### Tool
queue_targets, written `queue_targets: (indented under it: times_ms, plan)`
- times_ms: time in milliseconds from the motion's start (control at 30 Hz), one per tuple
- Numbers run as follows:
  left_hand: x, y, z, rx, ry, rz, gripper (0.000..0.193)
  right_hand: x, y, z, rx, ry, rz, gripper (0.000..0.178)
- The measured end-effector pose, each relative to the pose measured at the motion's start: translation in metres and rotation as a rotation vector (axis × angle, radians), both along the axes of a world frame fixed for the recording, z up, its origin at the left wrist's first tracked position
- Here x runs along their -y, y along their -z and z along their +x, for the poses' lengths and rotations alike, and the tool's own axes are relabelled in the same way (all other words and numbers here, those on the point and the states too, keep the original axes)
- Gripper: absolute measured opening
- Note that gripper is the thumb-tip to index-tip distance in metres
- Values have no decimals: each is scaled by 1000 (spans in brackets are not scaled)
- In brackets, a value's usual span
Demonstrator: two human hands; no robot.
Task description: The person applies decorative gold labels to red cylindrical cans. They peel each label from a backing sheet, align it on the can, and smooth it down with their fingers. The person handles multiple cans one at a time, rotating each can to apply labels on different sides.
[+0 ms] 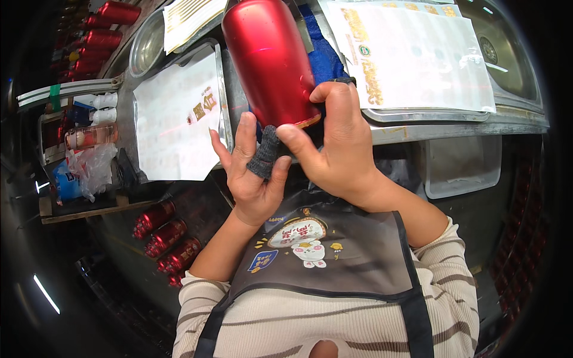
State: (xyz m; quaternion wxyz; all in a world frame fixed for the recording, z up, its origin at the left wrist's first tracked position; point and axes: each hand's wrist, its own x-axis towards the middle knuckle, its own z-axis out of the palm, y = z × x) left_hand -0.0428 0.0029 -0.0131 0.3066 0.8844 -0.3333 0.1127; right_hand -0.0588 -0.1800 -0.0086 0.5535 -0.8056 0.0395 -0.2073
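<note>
Holding one red bottle (270, 62) in the right hand (341, 140), with the left hand (253, 180) spread by its near end. Pointing the long way forward, leaning left, over the table (412, 132), between two big white sheets (170, 113).

I am facing a metal counter (412, 132); a wooden stand (89, 210) is sitting at left; dark floor (122, 250) is showing below; a white strip light (46, 293) is glowing, lower left.

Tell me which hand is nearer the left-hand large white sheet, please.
Left: the left hand is beside the white sheet; the right hand is farther right, at the red bottle.
</note>
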Motion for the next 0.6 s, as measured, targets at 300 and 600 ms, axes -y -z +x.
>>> queue_targets:
  times_ms: [300,600]
  plan:
    - [-3,-5,8,77,6,67,34,-4,7,4,20,4,-29,36]
    - [-3,-5,8,95,0,77,33,-3,10,5,69,22,-12,37]
